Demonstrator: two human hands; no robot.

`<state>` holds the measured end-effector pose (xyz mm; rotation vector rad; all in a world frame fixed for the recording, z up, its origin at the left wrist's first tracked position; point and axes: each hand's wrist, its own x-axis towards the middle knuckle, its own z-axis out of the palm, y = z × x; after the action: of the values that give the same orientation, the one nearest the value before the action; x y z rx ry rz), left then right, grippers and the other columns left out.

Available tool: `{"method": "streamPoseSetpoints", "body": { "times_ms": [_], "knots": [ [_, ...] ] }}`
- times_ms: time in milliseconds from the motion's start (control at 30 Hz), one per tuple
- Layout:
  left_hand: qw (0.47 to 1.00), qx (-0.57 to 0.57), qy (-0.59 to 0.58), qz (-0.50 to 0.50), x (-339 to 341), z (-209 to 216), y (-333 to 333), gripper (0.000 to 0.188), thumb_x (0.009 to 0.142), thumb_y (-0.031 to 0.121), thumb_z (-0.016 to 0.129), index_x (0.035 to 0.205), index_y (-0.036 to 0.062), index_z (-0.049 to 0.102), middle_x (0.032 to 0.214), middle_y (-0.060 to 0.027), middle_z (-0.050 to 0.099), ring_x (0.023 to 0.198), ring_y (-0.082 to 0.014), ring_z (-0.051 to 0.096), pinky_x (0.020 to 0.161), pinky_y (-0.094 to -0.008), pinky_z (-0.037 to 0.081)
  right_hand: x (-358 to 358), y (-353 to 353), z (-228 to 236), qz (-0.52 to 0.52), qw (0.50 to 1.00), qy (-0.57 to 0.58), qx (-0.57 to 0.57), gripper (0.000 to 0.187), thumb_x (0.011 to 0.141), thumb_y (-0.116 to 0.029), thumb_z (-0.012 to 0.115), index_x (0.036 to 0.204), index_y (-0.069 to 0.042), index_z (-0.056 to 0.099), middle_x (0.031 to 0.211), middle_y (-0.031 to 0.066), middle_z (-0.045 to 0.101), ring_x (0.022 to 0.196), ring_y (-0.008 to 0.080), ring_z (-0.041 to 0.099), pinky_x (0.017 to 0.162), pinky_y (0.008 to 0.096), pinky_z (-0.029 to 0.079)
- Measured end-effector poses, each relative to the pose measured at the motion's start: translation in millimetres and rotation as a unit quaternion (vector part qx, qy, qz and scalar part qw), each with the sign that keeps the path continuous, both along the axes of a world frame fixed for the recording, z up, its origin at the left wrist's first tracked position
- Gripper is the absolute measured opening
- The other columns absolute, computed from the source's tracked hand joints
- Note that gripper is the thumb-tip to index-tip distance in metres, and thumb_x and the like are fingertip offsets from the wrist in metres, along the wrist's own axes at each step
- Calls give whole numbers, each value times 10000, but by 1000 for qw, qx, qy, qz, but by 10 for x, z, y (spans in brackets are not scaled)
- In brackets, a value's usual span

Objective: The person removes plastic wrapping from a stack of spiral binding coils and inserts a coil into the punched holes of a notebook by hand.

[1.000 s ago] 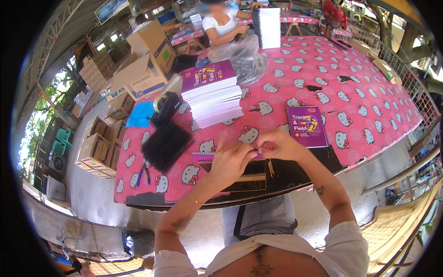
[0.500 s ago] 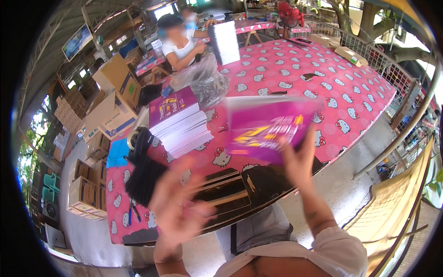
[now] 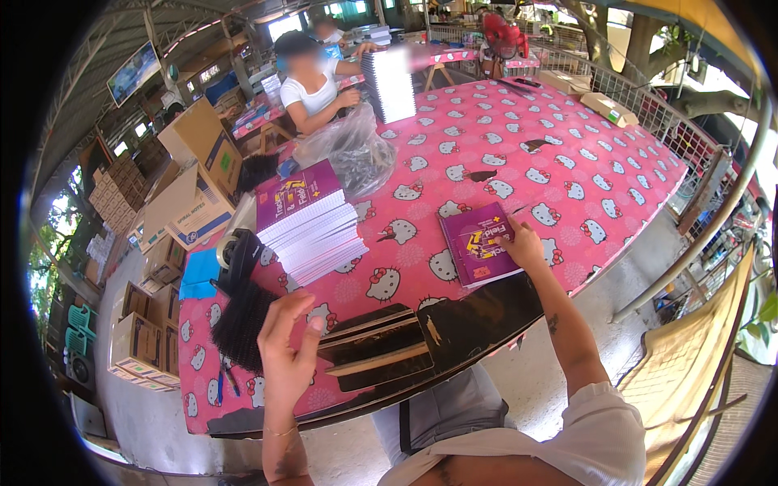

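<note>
A purple-covered book (image 3: 478, 243) lies on the pink table near its front right. My right hand (image 3: 525, 245) is at the book's right edge, thumb over the cover; some of its fingers are hidden. My left hand (image 3: 285, 340) is raised, empty, with thumb and fingers apart. It hovers beside a bundle of black bristle-like strands (image 3: 243, 324). Beyond it rests a fanned stack of purple-covered books (image 3: 312, 231), white page edges toward me. A black tape dispenser (image 3: 237, 263) stands left of that stack.
Along the front edge sits a black board with wooden strips (image 3: 381, 348). Clear plastic (image 3: 348, 150) lies behind the stack, near a person (image 3: 312, 93) steadying a tall spiral-bound pile (image 3: 391, 85). Cardboard boxes (image 3: 198, 202) stand at left. Pens (image 3: 225, 381) lie at the near left corner.
The purple book has come down from my right hand's lifted hold and now lies flat on the table. My left hand has steadied and shifted slightly left.
</note>
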<state>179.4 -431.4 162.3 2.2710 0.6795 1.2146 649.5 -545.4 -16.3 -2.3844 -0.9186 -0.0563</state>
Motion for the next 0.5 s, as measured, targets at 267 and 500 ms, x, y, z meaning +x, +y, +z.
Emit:
{"method": "streamPoseSetpoints", "body": {
  "times_ms": [267,500],
  "knots": [
    [983,-111,-65,-132,935,-270,-233,298,966,139,720,1226,2,668,1135,-155,721,1053,-242,699,895,-348,553,-1191,89,1106,336,641,403,561,433,1005,-140,573,1421,-41,504,1436,241,545,1301,478,553,1025,545,547],
    [870,-314,-220,-311,1267,-378,-335,249,1006,51,657,1237,-43,649,1181,-85,705,1107,-127,642,963,-306,528,-2247,134,1441,501,343,489,626,570,1089,-298,442,1594,-91,275,1610,238,348,1458,499,356,1215,623,291]
  ]
}}
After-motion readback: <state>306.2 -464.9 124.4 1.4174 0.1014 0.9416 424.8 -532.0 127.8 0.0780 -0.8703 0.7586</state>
